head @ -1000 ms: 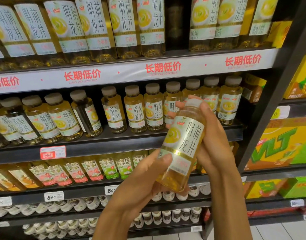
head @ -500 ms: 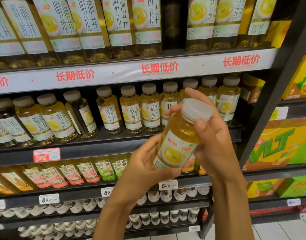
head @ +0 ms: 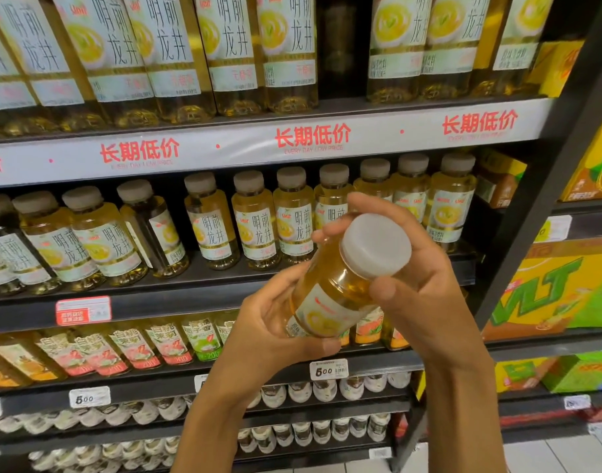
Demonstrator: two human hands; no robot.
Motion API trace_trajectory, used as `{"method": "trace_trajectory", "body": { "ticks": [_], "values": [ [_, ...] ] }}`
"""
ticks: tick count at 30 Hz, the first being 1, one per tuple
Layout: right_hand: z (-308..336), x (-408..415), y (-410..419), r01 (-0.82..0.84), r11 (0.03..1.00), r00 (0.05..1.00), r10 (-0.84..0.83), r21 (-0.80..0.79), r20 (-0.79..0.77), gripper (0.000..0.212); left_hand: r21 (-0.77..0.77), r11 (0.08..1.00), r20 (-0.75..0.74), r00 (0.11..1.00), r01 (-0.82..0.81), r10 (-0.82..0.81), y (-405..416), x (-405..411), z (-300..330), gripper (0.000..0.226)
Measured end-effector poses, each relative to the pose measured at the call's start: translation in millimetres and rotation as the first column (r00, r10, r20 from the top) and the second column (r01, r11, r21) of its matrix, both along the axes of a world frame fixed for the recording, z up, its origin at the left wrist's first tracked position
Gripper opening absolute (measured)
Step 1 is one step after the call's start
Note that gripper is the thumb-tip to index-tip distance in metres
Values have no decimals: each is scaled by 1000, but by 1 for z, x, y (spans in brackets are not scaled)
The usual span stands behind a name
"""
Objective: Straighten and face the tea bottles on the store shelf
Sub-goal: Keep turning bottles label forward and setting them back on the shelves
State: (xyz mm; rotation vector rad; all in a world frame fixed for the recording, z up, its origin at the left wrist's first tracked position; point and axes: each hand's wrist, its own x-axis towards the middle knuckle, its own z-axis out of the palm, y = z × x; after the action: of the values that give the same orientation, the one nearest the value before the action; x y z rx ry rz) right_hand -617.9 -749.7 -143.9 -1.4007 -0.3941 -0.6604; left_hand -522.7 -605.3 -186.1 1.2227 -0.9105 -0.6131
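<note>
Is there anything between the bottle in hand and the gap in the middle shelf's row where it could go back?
Nothing visible blocks it. Both hands hold the tea bottle out in front of the middle shelf; the gap in the front row, left of the hand-held bottle, is open at its front.

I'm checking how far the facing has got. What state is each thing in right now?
Held bottle: off the shelf, tilted, cap toward camera, capped.
Left hand: grips the bottle's base.
Right hand: grips its neck by the cap.
Dark bottle: upright on the shelf, label turned sideways.
Row bottles: upright, labels forward.
</note>
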Motion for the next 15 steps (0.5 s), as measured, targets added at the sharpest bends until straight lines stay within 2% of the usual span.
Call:
{"method": "trace_trajectory", "body": {
  "ticks": [4,9,12,15],
  "values": [
    [-6,7,3,10,991,999,-5,137,-41,61,23,997,-98,993,74,-72,-3,-5,0,68],
    [-10,18,4,180,919,978,-128,352,-167,51,127,983,-178,978,132,-108,-6,-8,-1,62],
    [-11,22,-1,291,878,947,-208,379,-244,47,234,969,-148,988,77,-42,-9,-13,-4,55],
    [-11,21,-4,315,877,935,-222,363,-275,53,239,970,-184,983,33,12,-13,-18,-10,61]
  ]
}}
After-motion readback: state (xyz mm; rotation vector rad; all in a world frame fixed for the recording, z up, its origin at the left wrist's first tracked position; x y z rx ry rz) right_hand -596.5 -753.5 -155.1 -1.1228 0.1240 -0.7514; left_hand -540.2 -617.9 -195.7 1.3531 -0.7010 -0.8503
